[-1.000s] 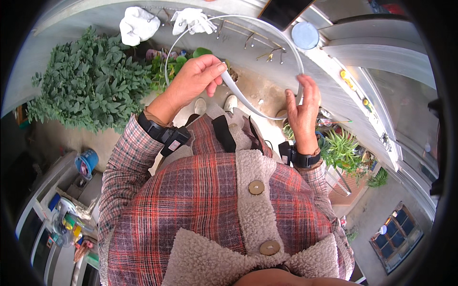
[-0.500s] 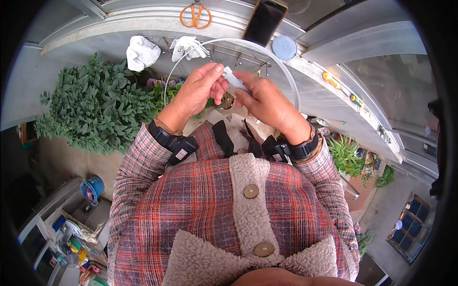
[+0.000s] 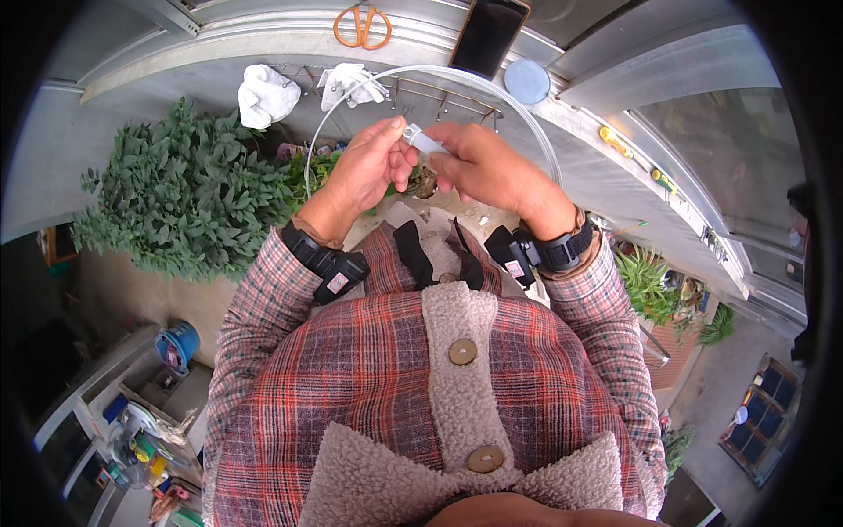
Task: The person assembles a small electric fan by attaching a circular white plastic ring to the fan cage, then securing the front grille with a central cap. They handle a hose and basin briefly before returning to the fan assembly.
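Both hands, left hand and right hand, pinch a short white plastic connector lying crosswise between them, its thin translucent tube looping overhead.

A grey ledge curves across the top of the view, lit by flat daylight. On it lie orange-handled scissors, a dark phone and a round pale-blue lid. Below the ledge runs a metal hook rail, with two crumpled white cloths hanging by it. A dense green bush fills the left side. Far below on the left sit a blue bucket and a cluttered shelf of small coloured items — too small to tell apart. On the right — spiky potted plants, a grey paved floor and a dark-framed window with several panes.
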The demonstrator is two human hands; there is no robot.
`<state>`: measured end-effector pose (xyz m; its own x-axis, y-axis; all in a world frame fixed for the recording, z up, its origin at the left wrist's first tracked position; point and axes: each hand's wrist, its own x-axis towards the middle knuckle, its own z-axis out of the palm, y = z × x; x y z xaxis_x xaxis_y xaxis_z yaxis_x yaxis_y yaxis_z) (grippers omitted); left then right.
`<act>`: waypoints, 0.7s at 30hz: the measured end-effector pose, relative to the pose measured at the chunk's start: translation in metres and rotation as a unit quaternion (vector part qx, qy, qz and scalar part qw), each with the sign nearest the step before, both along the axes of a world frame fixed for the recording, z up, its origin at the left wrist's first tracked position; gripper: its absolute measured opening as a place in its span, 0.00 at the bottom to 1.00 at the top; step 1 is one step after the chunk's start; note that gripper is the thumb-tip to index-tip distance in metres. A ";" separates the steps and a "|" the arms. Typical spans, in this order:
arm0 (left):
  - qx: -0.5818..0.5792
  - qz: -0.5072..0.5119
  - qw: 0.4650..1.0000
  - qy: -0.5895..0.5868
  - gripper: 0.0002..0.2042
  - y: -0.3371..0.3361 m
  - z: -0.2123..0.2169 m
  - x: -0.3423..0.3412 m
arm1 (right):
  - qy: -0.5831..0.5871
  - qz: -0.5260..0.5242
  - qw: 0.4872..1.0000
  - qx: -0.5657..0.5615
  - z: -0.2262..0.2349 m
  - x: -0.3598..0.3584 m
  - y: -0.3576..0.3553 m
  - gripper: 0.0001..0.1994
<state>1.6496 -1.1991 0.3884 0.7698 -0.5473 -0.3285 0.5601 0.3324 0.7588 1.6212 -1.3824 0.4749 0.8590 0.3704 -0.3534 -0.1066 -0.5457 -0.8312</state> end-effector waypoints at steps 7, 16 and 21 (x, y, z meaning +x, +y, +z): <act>-0.002 0.015 0.999 0.038 0.16 -0.003 0.002 -0.001 | -0.009 0.026 0.999 -0.033 0.001 0.008 -0.001 0.08; 0.097 -0.005 0.994 -0.041 0.18 0.012 -0.025 0.004 | -0.172 0.044 0.978 -0.111 -0.041 -0.011 -0.007 0.10; 0.533 0.111 0.752 -0.370 0.18 0.052 -0.070 0.051 | -0.136 0.067 0.979 -0.139 -0.092 -0.030 -0.024 0.14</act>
